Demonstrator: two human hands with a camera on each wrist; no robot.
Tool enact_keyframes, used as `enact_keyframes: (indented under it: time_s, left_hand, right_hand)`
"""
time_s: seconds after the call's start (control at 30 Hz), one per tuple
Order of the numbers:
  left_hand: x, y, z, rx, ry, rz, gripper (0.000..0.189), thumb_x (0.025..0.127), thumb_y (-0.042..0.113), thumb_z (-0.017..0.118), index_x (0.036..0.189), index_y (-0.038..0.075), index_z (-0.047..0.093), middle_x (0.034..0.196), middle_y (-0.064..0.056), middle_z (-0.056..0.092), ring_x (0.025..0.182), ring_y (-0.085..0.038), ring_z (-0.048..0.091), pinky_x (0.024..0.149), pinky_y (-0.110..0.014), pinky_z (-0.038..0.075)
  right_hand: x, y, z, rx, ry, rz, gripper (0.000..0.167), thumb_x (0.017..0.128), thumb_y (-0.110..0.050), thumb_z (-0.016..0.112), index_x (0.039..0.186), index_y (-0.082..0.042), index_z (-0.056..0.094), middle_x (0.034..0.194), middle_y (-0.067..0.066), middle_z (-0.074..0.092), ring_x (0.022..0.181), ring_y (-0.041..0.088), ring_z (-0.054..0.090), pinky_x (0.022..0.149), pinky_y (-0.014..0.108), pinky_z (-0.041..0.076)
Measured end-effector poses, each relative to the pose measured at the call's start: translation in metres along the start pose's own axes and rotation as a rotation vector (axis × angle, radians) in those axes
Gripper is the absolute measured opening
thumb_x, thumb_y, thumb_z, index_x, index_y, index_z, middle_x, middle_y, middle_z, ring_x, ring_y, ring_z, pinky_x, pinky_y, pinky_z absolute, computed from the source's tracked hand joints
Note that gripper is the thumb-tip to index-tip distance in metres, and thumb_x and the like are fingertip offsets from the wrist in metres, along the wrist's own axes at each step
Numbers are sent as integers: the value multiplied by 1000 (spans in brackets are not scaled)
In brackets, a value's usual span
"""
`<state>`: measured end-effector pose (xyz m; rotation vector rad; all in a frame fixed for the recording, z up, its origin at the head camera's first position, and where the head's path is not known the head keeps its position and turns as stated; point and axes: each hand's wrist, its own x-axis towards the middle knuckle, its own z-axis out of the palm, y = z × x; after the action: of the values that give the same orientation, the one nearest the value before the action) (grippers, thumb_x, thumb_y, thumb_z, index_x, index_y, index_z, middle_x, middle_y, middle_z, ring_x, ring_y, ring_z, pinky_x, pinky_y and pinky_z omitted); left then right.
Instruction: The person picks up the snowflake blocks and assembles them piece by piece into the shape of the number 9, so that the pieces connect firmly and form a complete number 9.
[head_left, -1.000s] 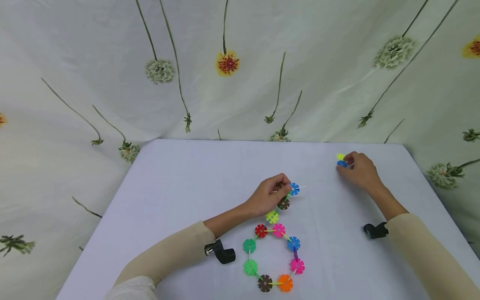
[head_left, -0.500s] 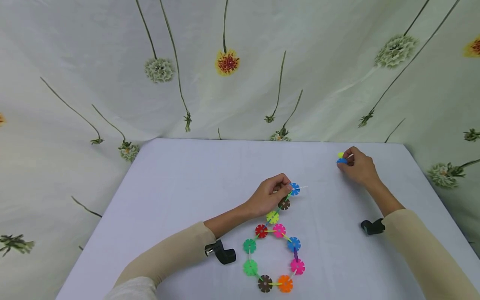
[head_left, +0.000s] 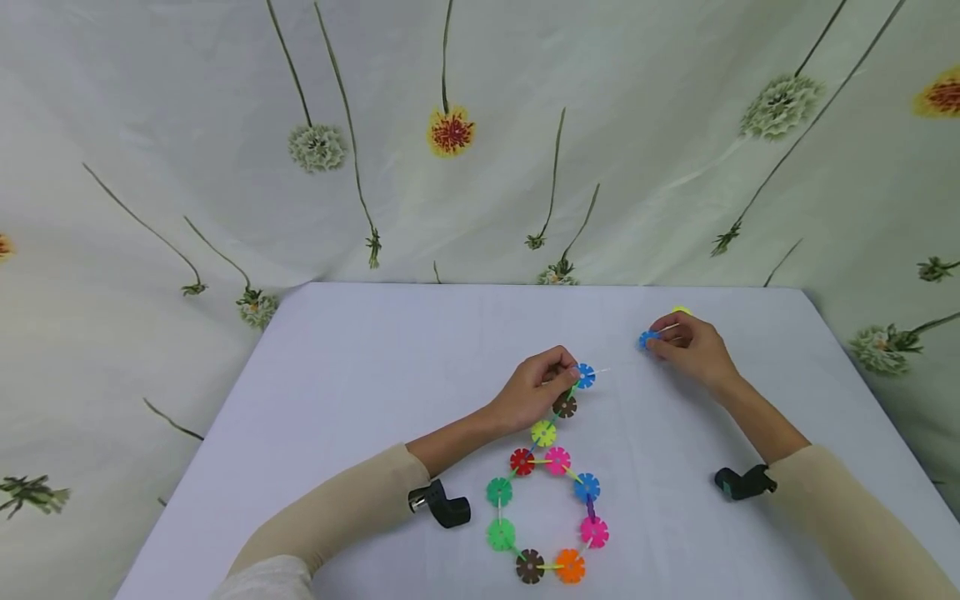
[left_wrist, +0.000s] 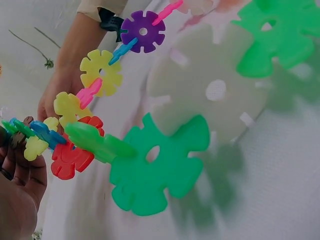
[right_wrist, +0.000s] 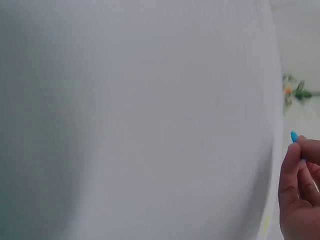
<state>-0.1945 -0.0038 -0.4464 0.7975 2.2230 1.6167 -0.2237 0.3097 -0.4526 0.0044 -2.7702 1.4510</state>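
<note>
In the head view, slotted plastic discs form a linked ring; a red disc (head_left: 522, 461) and an orange disc (head_left: 571, 567) are among them. From its top a short tail runs up through a yellow disc (head_left: 543, 432) and a brown disc (head_left: 565, 405) to a blue disc (head_left: 586, 375), with a thin white piece sticking out to the right. My left hand (head_left: 534, 390) pinches the tail's upper end near that blue disc. Farther right, my right hand (head_left: 693, 350) holds another blue disc (head_left: 647, 340) between thumb and fingers, seen edge-on in the right wrist view (right_wrist: 294, 136).
A yellow disc (head_left: 681, 310) lies behind the right hand, mostly hidden. White cloth covers the table (head_left: 390, 350), and a flower-print curtain (head_left: 495, 200) hangs behind its back edge. Black wrist cameras (head_left: 447, 506) jut out beneath both forearms.
My right hand has drawn leftward and slightly toward me with the blue disc, away from the yellow disc, which stays behind. The left hand keeps its place on the chain.
</note>
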Motion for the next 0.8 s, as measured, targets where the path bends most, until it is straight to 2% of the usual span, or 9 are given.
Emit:
enact_keyframes:
  time_s: [0.17, 0.3, 0.57, 0.8]
  left_hand:
    - [1, -2, 0, -17, 9, -12, 18, 114, 21, 52, 114, 6, 62, 93, -6, 61, 75, -11, 55, 73, -21, 50]
    - [1, -3, 0, -55, 18, -36, 18, 114, 20, 52, 115, 5, 62, 91, -4, 60, 75, -11, 55, 73, -22, 50]
    - [0, -6, -3, -110, 18, -57, 20, 114, 21, 52, 114, 3, 61, 88, -2, 58, 74, -12, 56, 73, -22, 51]
    - [0, -6, -2, -115, 13, -49, 21, 114, 21, 51, 114, 2, 60, 86, -1, 58, 72, -11, 58, 73, -21, 53]
  right_hand:
    - [-26, -25, 15, 234, -85, -45, 34, 103, -21, 74, 127, 1, 64, 97, -8, 75, 86, 10, 76, 83, 20, 63]
    - [-42, -43, 21, 331, -123, -77, 32, 104, -17, 72, 126, 4, 63, 96, -12, 76, 91, 15, 79, 85, 22, 64]
    - [-56, -59, 29, 369, -119, -117, 28, 103, -10, 72, 124, 7, 62, 98, -9, 79, 90, 14, 81, 85, 24, 65]
    - [-57, -60, 33, 316, -104, -143, 26, 102, -9, 73, 122, 4, 64, 98, -3, 79, 88, 20, 81, 83, 23, 65]
